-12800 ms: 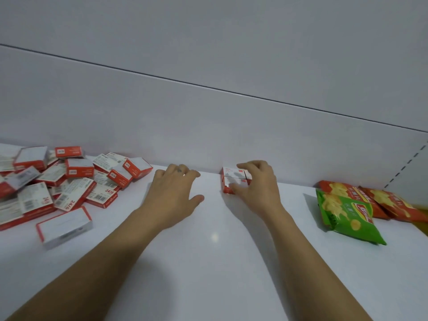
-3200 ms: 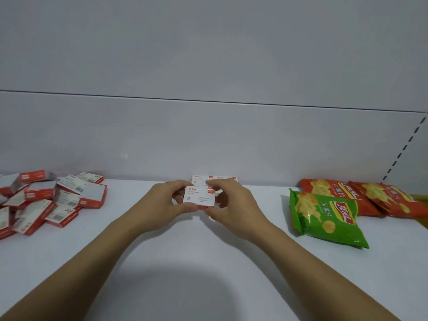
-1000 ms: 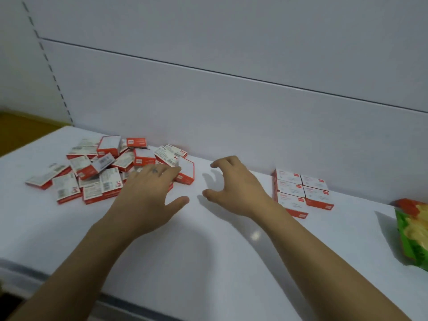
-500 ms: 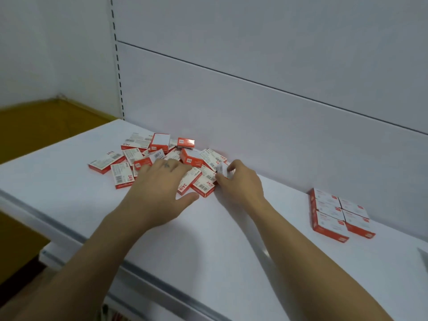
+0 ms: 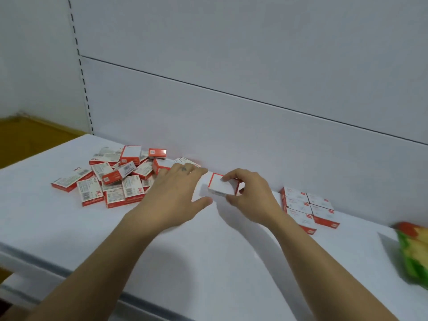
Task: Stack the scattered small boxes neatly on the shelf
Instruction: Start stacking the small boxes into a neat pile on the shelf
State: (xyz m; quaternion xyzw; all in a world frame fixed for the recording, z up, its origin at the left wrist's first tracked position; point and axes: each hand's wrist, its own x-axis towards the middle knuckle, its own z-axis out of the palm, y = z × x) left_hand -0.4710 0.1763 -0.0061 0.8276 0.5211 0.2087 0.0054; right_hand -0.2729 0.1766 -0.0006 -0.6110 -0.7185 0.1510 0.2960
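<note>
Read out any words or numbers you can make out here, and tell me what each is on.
"24/6": on a scattered box at the pile's front edge.
"24/6": on the box beside it.
Stacked boxes: red print, too blurred to read.
Held box: nothing legible.
Snack bag: blurred.

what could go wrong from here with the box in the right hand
1. The right hand pinches the held box, which might slip on the way across.
2. The neat stack sits loose on the shelf; a careless set-down could knock its rows askew.
3. The left hand lies open at the edge of the scattered pile and might nudge boxes further out of place.
</note>
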